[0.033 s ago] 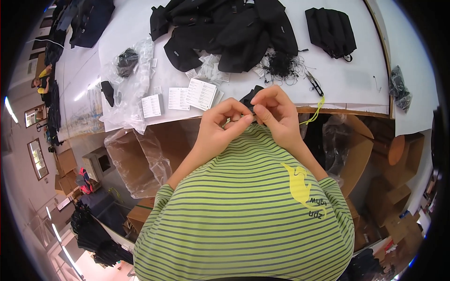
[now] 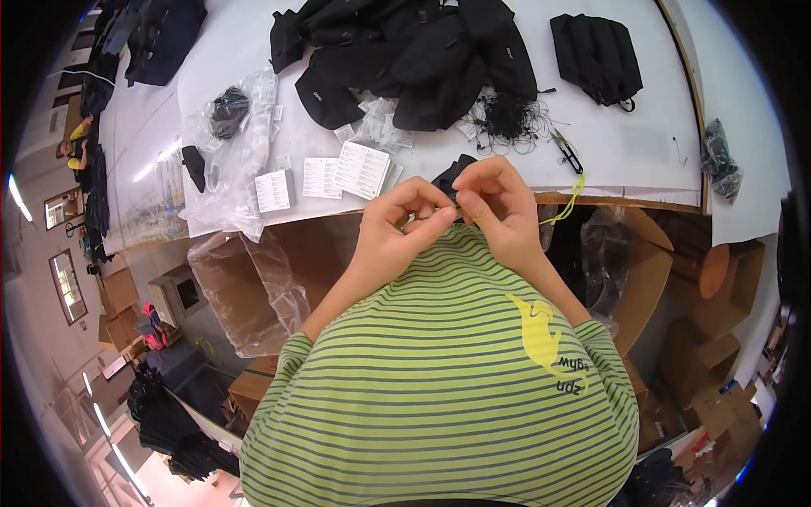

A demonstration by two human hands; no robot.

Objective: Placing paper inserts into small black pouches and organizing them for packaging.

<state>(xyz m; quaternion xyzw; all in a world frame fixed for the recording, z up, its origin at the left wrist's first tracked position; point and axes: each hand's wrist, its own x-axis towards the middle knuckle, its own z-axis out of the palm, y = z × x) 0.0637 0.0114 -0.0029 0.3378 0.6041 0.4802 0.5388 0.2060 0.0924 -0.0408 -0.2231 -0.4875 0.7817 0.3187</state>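
My left hand (image 2: 407, 221) and my right hand (image 2: 500, 205) meet close to my body at the table's front edge. Both have thumb and forefinger pinched together, fingertips almost touching. Between and just behind them shows a small black fabric piece (image 2: 457, 169), its lower part covered by my fingers. Whatever the fingertips grip is too small and hidden to make out. To the left of my hands lie white printed tags (image 2: 363, 169). Off to the right are thread snips (image 2: 568, 152) with a yellow-green cord (image 2: 572, 200), beside a tangle of black cords (image 2: 509, 118).
Black fabric pouches (image 2: 405, 63) are heaped at the back of the white table (image 2: 667, 152); another black pouch (image 2: 596, 59) lies right. Clear plastic bags (image 2: 249, 152) lie left. Cardboard boxes (image 2: 642, 279) stand below the table edge. A person (image 2: 78, 150) is far left.
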